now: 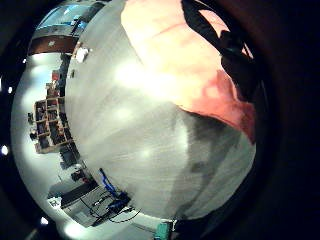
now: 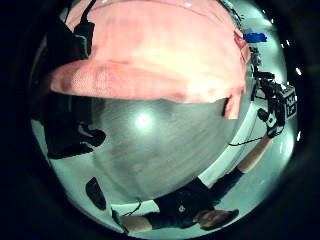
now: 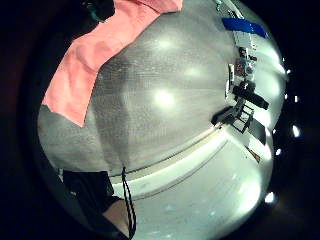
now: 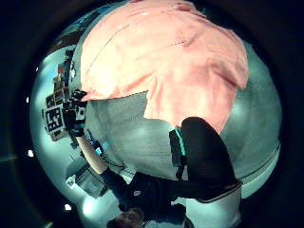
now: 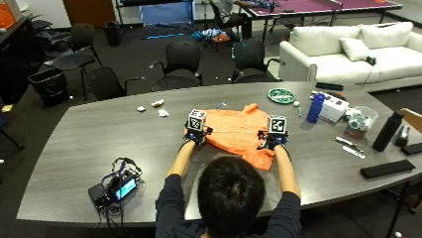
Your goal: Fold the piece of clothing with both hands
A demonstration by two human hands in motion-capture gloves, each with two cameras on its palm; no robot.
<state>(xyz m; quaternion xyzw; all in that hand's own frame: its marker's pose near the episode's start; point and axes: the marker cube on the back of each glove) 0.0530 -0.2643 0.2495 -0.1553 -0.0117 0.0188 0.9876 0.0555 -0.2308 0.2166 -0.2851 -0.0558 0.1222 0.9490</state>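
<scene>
Orange garment [image 5: 238,133] lies rumpled, partly folded.

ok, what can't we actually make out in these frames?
- Left hand and right hand, outside view: marker cubes and glove backs hide the fingers, so the grip cannot be told.
- Orange cloth garment, outside view: the person's head covers its near edge.
- Objects beside the blue bottle: too small to tell.

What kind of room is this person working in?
Probably an office lounge or meeting room. A person folds an orange garment on a large grey oval conference table, black office chairs stand round it, and a white sofa sits behind.
</scene>
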